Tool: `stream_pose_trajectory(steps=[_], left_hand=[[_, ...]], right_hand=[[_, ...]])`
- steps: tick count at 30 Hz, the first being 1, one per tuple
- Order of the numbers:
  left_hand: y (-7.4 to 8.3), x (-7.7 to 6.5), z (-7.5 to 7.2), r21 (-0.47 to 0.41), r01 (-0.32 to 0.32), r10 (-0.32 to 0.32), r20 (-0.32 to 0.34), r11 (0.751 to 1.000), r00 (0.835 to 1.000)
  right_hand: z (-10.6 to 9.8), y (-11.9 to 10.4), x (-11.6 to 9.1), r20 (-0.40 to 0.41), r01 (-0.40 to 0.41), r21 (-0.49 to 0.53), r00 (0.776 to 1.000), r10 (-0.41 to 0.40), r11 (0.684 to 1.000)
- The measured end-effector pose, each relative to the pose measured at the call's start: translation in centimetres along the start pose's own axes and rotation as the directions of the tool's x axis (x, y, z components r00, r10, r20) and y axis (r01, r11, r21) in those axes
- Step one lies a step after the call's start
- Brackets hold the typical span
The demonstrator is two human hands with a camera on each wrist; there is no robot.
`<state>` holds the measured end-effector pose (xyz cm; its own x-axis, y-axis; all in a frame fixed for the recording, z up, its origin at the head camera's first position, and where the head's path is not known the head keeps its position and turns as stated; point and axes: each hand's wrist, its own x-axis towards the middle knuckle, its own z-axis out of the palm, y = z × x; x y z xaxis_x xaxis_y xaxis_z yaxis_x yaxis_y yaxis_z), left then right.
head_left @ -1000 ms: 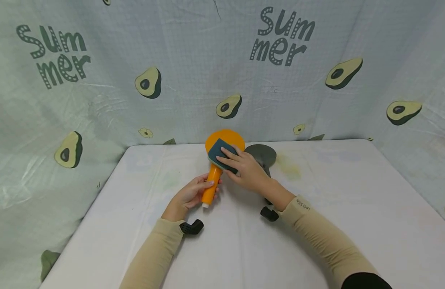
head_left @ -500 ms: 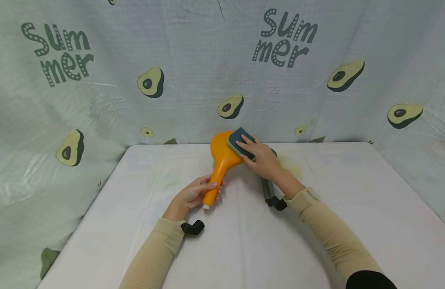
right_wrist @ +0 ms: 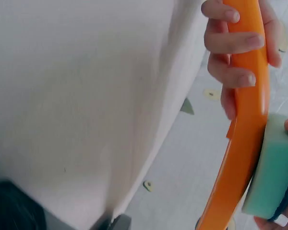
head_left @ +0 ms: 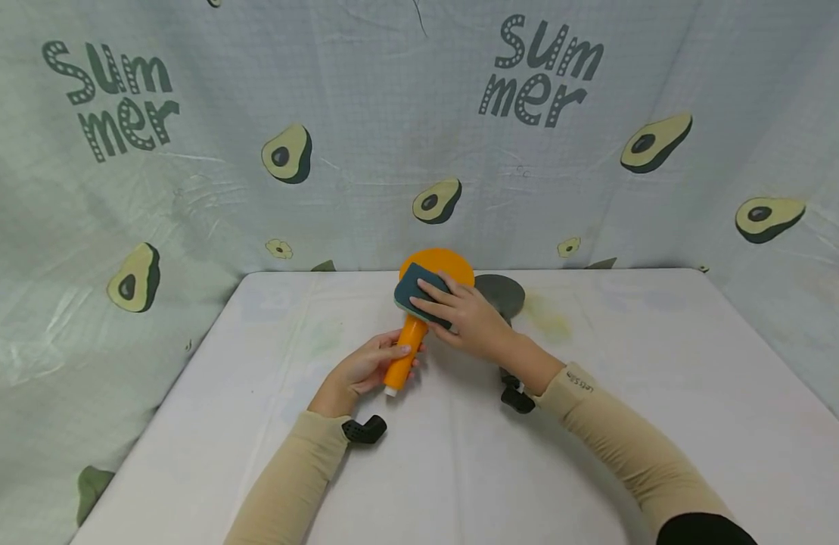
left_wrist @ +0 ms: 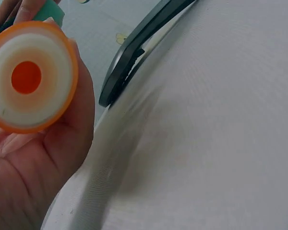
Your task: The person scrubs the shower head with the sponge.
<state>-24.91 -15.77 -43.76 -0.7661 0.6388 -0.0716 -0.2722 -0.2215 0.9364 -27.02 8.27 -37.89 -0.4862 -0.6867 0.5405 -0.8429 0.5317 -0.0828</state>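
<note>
My left hand [head_left: 370, 365] grips the handle of an orange shower head [head_left: 405, 354], which is tilted up with its round head away from me. In the left wrist view, the white end of the handle [left_wrist: 43, 98] with its round hole faces the camera. My right hand [head_left: 475, 324] holds a sponge [head_left: 416, 294] by its edges, dark blue on top and green below. The sponge lies against the shower head near the neck and hides part of it; in the right wrist view, its green foam [right_wrist: 271, 167] is along the orange surface.
A dark grey shower head [head_left: 498, 294] lies on the white table [head_left: 337, 484], partly hidden behind my right forearm. A curtain [head_left: 365, 98] printed with avocados hangs behind the table's far edge. Each wrist wears a black camera [head_left: 365, 430].
The sponge in my right hand went to the right side of the orange head, then came back left and down to the neck. My left hand stays almost in place.
</note>
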Motion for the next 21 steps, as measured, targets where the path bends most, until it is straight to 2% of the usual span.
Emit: stream_pose_trajectory(steps=[3,5,9,12,15,18,21], left_hand=[[0.1,0.0,0.1,-0.009,-0.004,0.004,0.006,1.000,1.000],[0.1,-0.1,0.2,-0.016,-0.011,0.011,0.014,1.000,1.000],[0.2,0.0,0.1,-0.017,-0.018,0.018,0.016,1.000,1.000],[0.2,0.0,0.2,-0.014,-0.017,0.017,0.012,1.000,1.000],[0.2,0.0,0.2,-0.016,-0.017,0.017,0.013,1.000,1.000],[0.1,-0.1,0.2,-0.017,-0.018,0.019,0.018,1.000,1.000],[0.1,-0.2,0.2,-0.017,-0.016,0.016,0.020,1.000,1.000]], right_hand=[[-0.2,0.5,0.1,-0.005,0.016,0.011,1.000,-0.016,1.000],[-0.5,1.3,0.2,-0.014,-0.006,0.027,1.000,0.007,1.000],[-1.2,3.2,0.1,-0.019,-0.131,0.073,0.991,0.133,0.989],[-1.6,4.6,-0.3,-0.016,-0.241,0.106,0.970,0.244,0.965],[-1.9,5.4,-0.7,-0.007,-0.309,0.127,0.950,0.312,0.943],[-2.0,5.6,-0.9,-0.011,-0.321,0.132,0.945,0.325,0.938],[-1.8,5.1,-0.9,-0.022,-0.296,0.117,0.954,0.300,0.948]])
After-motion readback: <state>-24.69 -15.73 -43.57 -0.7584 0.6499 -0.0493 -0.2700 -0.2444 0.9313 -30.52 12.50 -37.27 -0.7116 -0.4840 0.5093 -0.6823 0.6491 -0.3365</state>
